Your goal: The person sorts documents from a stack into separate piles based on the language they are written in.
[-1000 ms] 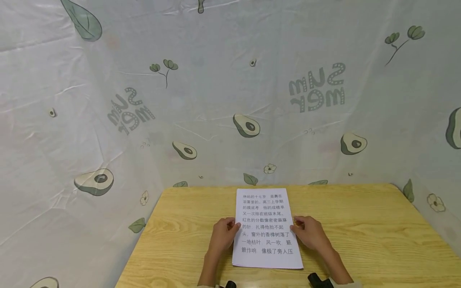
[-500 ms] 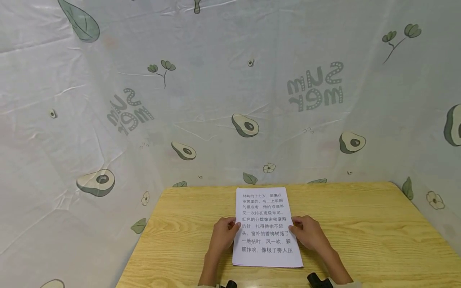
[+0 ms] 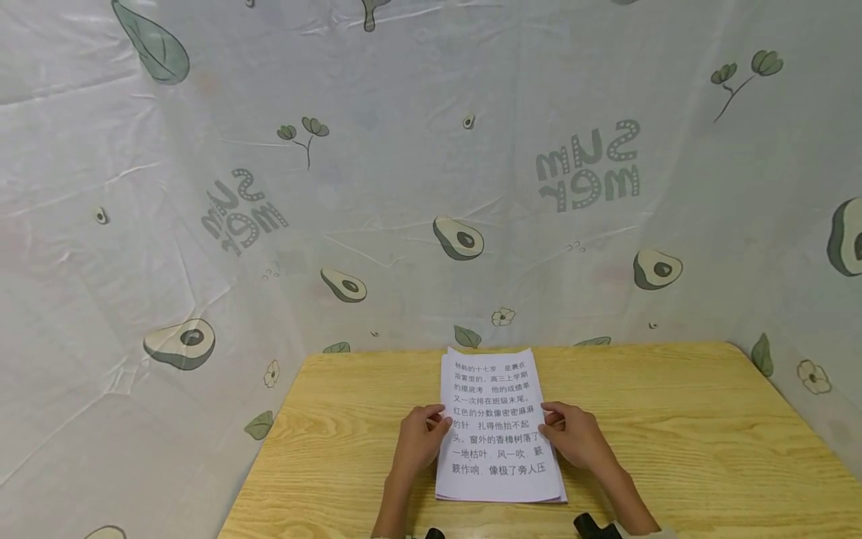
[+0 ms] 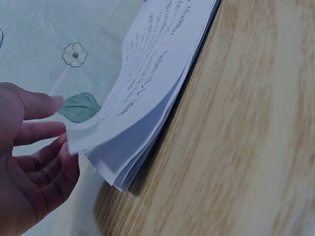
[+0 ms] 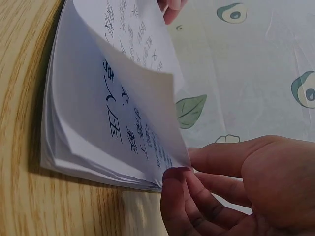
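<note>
A stack of printed paper (image 4: 129, 177) lies on the table, its top sheet (image 3: 494, 485) covered in large Chinese characters. At the sheet's left edge is my left hand (image 3: 419, 440), thumb and fingers at the raised edge in the left wrist view. My right hand (image 3: 578, 436) pinches the opposite edge between thumb and fingers (image 5: 177, 189). Between the hands the top sheet bows upward at its sides, lifted from the pages below. It sits slightly askew, so the pages under it show at the top left and lower right.
The wooden table (image 3: 687, 442) extends to both sides of the stack. Behind and left of it hangs a pale curtain (image 3: 404, 172) printed with avocados and leaves. Black wrist devices (image 3: 595, 526) show at the bottom edge of the head view.
The top sheet has risen and shifted out of line with the stack, baring the edges of the pages beneath. My right hand has moved slightly left with its edge.
</note>
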Available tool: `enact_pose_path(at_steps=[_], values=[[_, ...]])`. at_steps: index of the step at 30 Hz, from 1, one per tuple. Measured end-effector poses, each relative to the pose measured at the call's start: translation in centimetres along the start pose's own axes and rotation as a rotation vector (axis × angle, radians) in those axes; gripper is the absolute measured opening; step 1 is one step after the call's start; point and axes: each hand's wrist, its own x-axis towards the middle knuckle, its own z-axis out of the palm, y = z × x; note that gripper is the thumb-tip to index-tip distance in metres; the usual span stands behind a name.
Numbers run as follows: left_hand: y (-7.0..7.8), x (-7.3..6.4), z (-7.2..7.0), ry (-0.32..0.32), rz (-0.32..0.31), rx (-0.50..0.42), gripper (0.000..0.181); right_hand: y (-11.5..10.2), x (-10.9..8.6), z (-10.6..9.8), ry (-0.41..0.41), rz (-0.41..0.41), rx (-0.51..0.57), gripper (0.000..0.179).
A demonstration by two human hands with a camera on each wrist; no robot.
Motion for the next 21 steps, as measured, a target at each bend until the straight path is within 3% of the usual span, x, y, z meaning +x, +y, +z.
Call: enact_pose_path(at_steps=[21], values=[[-0.35, 0.03, 0.07, 0.028, 0.03, -0.02, 0.039, -0.29, 0.0, -0.4, -0.021, 0.026, 0.045, 0.05]])
